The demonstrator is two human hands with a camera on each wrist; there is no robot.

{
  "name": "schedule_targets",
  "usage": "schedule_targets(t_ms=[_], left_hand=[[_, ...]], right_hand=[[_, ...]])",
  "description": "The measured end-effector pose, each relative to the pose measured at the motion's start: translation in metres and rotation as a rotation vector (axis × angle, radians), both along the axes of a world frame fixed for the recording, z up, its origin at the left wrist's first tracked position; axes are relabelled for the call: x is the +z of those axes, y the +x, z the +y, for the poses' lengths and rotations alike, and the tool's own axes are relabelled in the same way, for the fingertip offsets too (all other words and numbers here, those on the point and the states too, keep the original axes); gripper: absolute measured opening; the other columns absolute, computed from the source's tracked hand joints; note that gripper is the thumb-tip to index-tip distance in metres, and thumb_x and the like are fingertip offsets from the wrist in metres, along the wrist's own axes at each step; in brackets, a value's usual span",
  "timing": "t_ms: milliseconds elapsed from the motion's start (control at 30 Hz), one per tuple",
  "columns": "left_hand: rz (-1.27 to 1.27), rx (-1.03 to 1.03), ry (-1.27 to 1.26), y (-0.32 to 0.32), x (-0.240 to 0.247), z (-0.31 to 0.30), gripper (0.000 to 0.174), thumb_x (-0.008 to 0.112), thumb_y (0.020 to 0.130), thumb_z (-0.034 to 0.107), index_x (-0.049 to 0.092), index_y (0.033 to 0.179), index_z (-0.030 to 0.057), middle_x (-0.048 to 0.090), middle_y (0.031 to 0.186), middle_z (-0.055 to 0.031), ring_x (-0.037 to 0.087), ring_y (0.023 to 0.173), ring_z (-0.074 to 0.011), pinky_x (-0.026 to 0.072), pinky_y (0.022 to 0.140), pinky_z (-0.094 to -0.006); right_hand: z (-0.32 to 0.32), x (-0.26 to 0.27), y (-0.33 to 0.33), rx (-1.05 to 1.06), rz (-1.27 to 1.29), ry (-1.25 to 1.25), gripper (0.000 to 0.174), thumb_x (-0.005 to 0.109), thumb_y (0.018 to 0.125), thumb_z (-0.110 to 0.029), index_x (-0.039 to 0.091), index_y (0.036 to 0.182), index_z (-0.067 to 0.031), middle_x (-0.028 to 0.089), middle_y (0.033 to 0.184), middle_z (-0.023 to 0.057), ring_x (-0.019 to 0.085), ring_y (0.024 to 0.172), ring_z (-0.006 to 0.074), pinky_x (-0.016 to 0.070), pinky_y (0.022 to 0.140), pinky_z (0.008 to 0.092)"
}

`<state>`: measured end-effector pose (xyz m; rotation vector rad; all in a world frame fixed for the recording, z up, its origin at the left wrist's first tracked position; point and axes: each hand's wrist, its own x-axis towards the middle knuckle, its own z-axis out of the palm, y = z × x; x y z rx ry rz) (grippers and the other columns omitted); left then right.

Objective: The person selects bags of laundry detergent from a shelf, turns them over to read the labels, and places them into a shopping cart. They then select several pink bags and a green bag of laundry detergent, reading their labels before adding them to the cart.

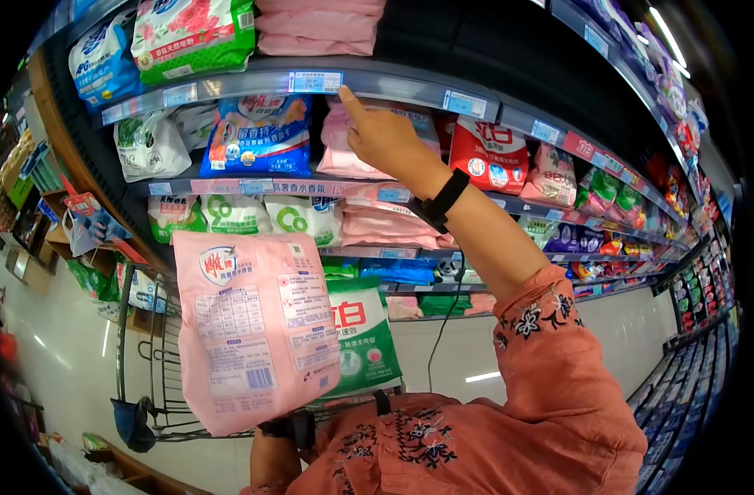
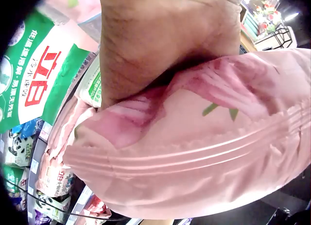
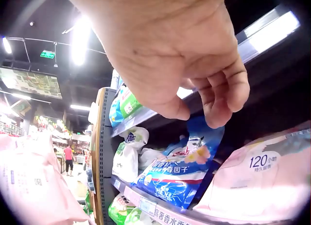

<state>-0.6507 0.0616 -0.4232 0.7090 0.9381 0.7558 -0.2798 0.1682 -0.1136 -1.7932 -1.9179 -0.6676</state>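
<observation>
Aisle shelves stocked with packets.
Bag before cart, below and left of right hand; hand at upper shelf edge.

The pink bag in your left grip is soft plastic film. It looks matt on its printed back and faintly sheened at the creases and along the pressed seam ridges. The blue bag and the green bag are glossier plastic film that catches the lamps. The shelf edge is smooth grey metal, fronted by a clear glossy plastic strip holding paper price labels. The cart is thin, dull grey metal wire. The floor is polished and mirrors the ceiling lights. Your sleeve is matt woven cloth with dark stitched embroidery. The wristband is matt black.
</observation>
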Motion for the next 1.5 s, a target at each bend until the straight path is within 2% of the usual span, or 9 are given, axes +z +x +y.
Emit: schedule_targets(t_ms=[533,633,733,767,967,1167,1400,1433,1500], left_hand=[[0.006,-0.069,0.014,-0.004,-0.003,0.006,0.058,0.043,0.108,0.036,0.033,0.152,-0.0003,0.051,0.143,-0.0109,0.051,0.127,-0.0192,0.0423,0.107,-0.0322],[-0.007,-0.09,0.072,-0.005,0.001,0.011,0.058,0.043,0.108,0.036,0.033,0.152,-0.0003,0.051,0.143,-0.0109,0.051,0.127,-0.0191,0.0422,0.107,-0.0321],[-0.014,-0.13,0.118,-0.003,0.011,0.013,0.058,0.043,0.108,0.036,0.032,0.153,-0.0003,0.051,0.143,-0.0108,0.051,0.127,-0.019,0.0421,0.107,-0.032],[-0.02,-0.149,0.125,-0.003,0.015,0.013,0.058,0.043,0.108,0.036,0.032,0.153,-0.0003,0.051,0.143,-0.0108,0.051,0.127,-0.019,0.0421,0.107,-0.032],[-0.143,-0.237,0.087,0.01,0.036,0.013,0.059,0.044,0.108,0.035,0.032,0.153,-0.0004,0.05,0.143,-0.0108,0.05,0.127,-0.0188,0.0419,0.107,-0.0319],[-0.2,-0.302,0.079,0.028,0.047,-0.004,0.059,0.044,0.108,0.035,0.031,0.153,-0.0004,0.05,0.143,-0.0107,0.05,0.127,-0.0186,0.0417,0.107,-0.0317],[0.233,-0.353,0.6,0.058,0.071,-0.013,0.061,0.053,0.104,0.031,0.034,0.153,-0.0007,0.045,0.147,-0.0155,0.047,0.131,-0.0225,0.0398,0.108,-0.0345],[0.43,-0.253,1.061,0.062,0.065,-0.011,0.066,0.059,0.1,0.031,0.035,0.152,-0.0007,0.045,0.147,-0.0205,0.049,0.129,-0.0273,0.0402,0.108,-0.0363],[0.451,-0.302,0.95,0.067,0.061,-0.016,0.07,0.064,0.096,0.031,0.035,0.152,0.0,0.046,0.144,-0.0226,0.048,0.131,-0.0295,0.0397,0.108,-0.0379]], right_hand=[[0.008,-0.006,-0.012,-0.021,-0.039,0.105,0.069,0.062,0.088,-0.02,0.037,0.15,-0.0036,0.068,0.091,0.0217,0.066,0.077,0.0405,0.0538,0.068,0.0488],[-0.01,-0.021,-0.023,0.128,0.287,0.019,0.055,0.06,0.089,-0.027,0.051,0.138,-0.0026,0.069,0.089,0.0234,0.068,0.077,0.0405,0.055,0.068,0.0509],[-0.067,-0.03,-0.06,0.242,1.014,-0.469,0.057,0.06,0.094,-0.039,0.054,0.136,-0.0003,0.069,0.098,0.0151,0.069,0.082,0.0256,0.0554,0.068,0.0378],[-0.081,-0.044,-0.066,0.261,1.117,-0.565,0.053,0.058,0.099,-0.034,0.053,0.137,0.0025,0.067,0.1,0.0107,0.066,0.084,0.0177,0.0535,0.065,0.0294],[-0.155,-0.093,-0.103,0.419,1.39,-0.836,0.067,0.051,0.102,-0.052,0.045,0.147,-0.0036,0.056,0.136,0.0197,0.064,0.111,0.0268,0.0578,0.083,0.0355],[-0.18,-0.135,-0.106,0.365,1.753,-0.855,0.086,0.038,0.099,-0.07,0.034,0.154,-0.003,0.045,0.148,0.0187,0.051,0.13,0.0303,0.0555,0.091,0.0404],[-0.186,-0.226,-0.094,0.355,2.37,-0.631,0.081,0.038,0.098,-0.07,0.041,0.15,-0.0082,0.051,0.147,0.0132,0.053,0.131,0.0281,0.0504,0.103,0.0436],[-0.187,-0.232,-0.093,0.375,2.478,-0.58,0.08,0.039,0.099,-0.069,0.042,0.149,-0.0072,0.053,0.145,0.0133,0.054,0.129,0.0279,0.0498,0.104,0.0427],[-0.191,-0.252,-0.087,0.424,2.617,-0.589,0.077,0.042,0.099,-0.067,0.044,0.147,-0.0065,0.057,0.141,0.0134,0.059,0.124,0.028,0.0494,0.105,0.0415]])
